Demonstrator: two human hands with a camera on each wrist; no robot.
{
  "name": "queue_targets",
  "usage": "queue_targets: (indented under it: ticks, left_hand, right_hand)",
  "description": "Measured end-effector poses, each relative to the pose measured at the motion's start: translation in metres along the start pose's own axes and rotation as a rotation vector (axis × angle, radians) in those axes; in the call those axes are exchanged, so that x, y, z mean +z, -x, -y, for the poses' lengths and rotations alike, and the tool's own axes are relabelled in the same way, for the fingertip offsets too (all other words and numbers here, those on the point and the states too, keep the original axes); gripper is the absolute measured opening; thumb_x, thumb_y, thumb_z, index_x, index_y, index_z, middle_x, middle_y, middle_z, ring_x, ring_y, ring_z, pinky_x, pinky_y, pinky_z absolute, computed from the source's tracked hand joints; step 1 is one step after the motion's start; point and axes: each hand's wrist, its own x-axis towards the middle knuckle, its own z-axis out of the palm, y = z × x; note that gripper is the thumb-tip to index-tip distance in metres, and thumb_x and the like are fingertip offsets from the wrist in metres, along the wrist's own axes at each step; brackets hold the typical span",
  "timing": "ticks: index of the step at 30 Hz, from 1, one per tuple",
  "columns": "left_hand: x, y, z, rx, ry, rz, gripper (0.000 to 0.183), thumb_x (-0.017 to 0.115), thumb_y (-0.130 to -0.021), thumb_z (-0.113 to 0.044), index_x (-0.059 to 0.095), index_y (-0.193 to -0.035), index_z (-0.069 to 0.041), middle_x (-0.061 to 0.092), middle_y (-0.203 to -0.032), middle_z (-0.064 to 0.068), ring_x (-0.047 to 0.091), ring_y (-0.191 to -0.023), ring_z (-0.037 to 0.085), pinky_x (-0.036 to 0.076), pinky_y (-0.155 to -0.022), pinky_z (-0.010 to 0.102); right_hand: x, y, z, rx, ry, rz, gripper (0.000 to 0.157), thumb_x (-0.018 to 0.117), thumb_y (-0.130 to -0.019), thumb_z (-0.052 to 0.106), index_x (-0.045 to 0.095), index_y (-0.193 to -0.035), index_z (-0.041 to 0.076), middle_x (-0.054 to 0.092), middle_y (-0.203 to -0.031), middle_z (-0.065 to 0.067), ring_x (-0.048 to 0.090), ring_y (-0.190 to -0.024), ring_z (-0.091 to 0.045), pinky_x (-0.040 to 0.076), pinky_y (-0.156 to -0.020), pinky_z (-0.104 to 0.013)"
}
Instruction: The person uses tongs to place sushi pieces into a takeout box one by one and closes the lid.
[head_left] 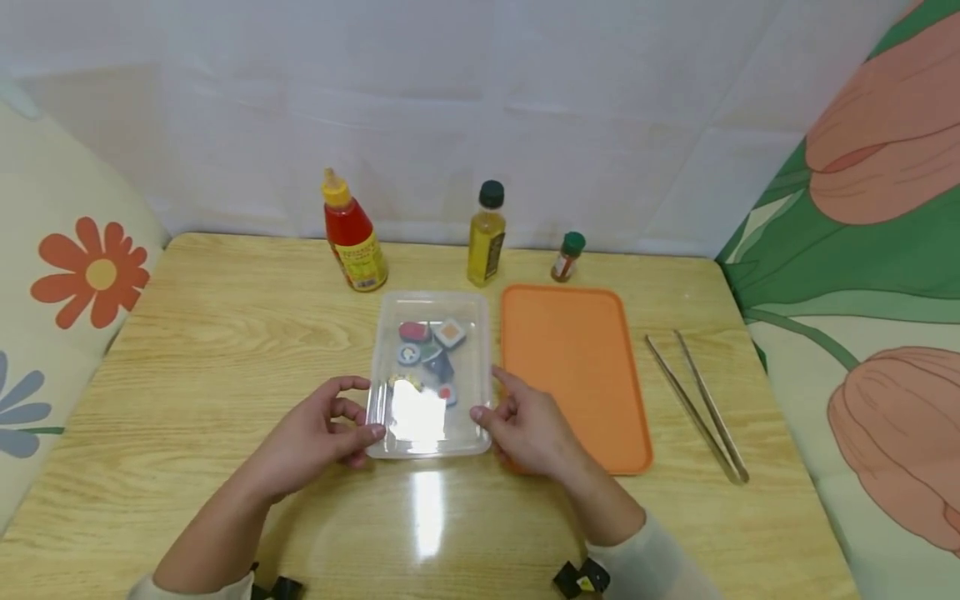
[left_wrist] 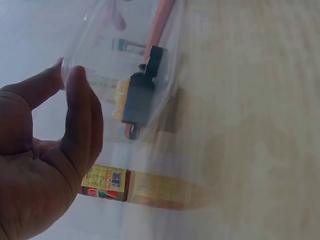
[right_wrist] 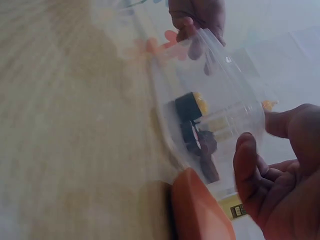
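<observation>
A clear plastic box point(head_left: 474, 350) stands in the middle of the table, with a bright glare across its near half. Inside lie several sushi pieces point(head_left: 450, 333), some with dark wrapping; one piece point(left_wrist: 137, 100) with a yellow top shows through the wall in the left wrist view. My left hand point(head_left: 315, 433) pinches the box's rim at the near left corner, thumb on top. On the opposite side my right hand point(head_left: 534, 427) holds the rim between thumb and fingers, partly over the orange tray's point(head_left: 577, 367) left edge.
Behind the box stand a red sauce bottle point(head_left: 358, 250) with a yellow cap, an oil bottle point(head_left: 486, 246) and a small green-capped spice jar point(head_left: 566, 258). Long metal tongs point(head_left: 701, 408) lie right of the tray. A white cloth point(head_left: 420, 125) hangs along the table's back edge.
</observation>
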Motion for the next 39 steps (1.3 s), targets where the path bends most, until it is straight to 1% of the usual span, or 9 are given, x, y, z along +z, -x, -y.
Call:
queue_targets:
  ticks: [3,6,8,12,15,22,26,32,39]
  left_hand:
    - [-0.007,-0.006,-0.004,0.023,-0.06,-0.004,0.074,0.076,-0.097,-0.026,0.034,-0.154,-0.003,0.057,-0.116,0.021,0.072,-0.085,0.03,0.064,-0.072,0.041]
    - [-0.016,-0.014,-0.009,0.07,-0.136,-0.027,0.072,0.071,-0.101,-0.033,0.034,-0.156,-0.005,0.054,-0.128,0.02,0.07,-0.104,0.032,0.063,-0.08,0.04]
    - [-0.021,-0.021,-0.012,0.104,-0.195,-0.043,0.071,0.068,-0.102,-0.037,0.035,-0.158,-0.009,0.052,-0.135,0.017,0.065,-0.117,0.033,0.061,-0.088,0.041]
    - [-0.026,-0.036,-0.016,0.155,-0.262,-0.053,0.071,0.065,-0.103,-0.043,0.034,-0.161,-0.018,0.046,-0.151,0.015,0.051,-0.136,0.039,0.053,-0.101,0.054]
    - [-0.028,-0.048,-0.019,0.186,-0.252,-0.066,0.073,0.064,-0.103,-0.042,0.03,-0.164,-0.021,0.04,-0.159,0.017,0.042,-0.144,0.043,0.046,-0.107,0.061]
    - [-0.028,-0.077,-0.022,0.192,-0.2,-0.086,0.074,0.064,-0.104,-0.041,0.026,-0.166,-0.031,0.028,-0.169,0.009,0.033,-0.151,0.04,0.038,-0.115,0.058]
    - [-0.026,-0.088,-0.021,0.19,-0.216,-0.096,0.07,0.063,-0.104,-0.04,0.029,-0.165,-0.034,0.024,-0.171,0.006,0.031,-0.152,0.039,0.037,-0.116,0.058]
    - [-0.025,-0.095,-0.015,0.172,-0.199,-0.135,0.067,0.063,-0.104,-0.038,0.033,-0.164,-0.035,0.023,-0.171,0.008,0.032,-0.151,0.043,0.035,-0.116,0.061]
    - [-0.022,-0.1,-0.013,0.183,-0.232,-0.191,0.063,0.065,-0.104,-0.028,0.04,-0.161,-0.03,0.03,-0.168,0.009,0.035,-0.149,0.043,0.029,-0.12,0.059]
  right_hand:
    - [-0.009,-0.007,0.001,-0.017,0.06,-0.04,0.071,0.068,-0.1,0.043,0.047,-0.154,0.003,0.066,-0.077,0.006,0.06,-0.063,-0.011,0.053,-0.059,-0.029]
    - [-0.017,-0.021,0.002,-0.022,0.044,-0.09,0.067,0.068,-0.101,0.042,0.05,-0.153,0.005,0.068,-0.091,0.001,0.061,-0.072,-0.014,0.054,-0.063,-0.031]
    - [-0.019,-0.031,0.002,-0.031,0.042,-0.117,0.065,0.069,-0.1,0.04,0.05,-0.153,0.007,0.067,-0.105,-0.002,0.063,-0.082,-0.016,0.056,-0.071,-0.032]
    - [-0.02,-0.051,0.001,-0.072,0.068,-0.147,0.065,0.069,-0.101,0.035,0.046,-0.157,0.011,0.061,-0.126,-0.009,0.064,-0.102,-0.024,0.056,-0.084,-0.036]
    - [-0.019,-0.066,-0.001,-0.104,0.1,-0.16,0.067,0.068,-0.101,0.033,0.041,-0.16,0.014,0.058,-0.135,-0.012,0.062,-0.11,-0.029,0.055,-0.09,-0.04]
    - [-0.016,-0.094,-0.001,-0.13,0.125,-0.163,0.066,0.067,-0.102,0.033,0.041,-0.161,0.018,0.054,-0.15,-0.016,0.061,-0.122,-0.029,0.051,-0.103,-0.044]
    - [-0.015,-0.1,-0.003,-0.107,0.099,-0.151,0.066,0.068,-0.101,0.032,0.041,-0.161,0.019,0.054,-0.151,-0.015,0.064,-0.119,-0.028,0.053,-0.102,-0.042]
    - [-0.013,-0.103,-0.005,-0.081,0.031,-0.139,0.066,0.07,-0.1,0.032,0.043,-0.16,0.022,0.06,-0.145,-0.015,0.068,-0.117,-0.026,0.057,-0.096,-0.037]
    - [-0.015,-0.105,-0.003,-0.021,-0.017,-0.137,0.064,0.073,-0.099,0.03,0.047,-0.157,0.025,0.054,-0.152,-0.012,0.065,-0.124,-0.025,0.055,-0.097,-0.031]
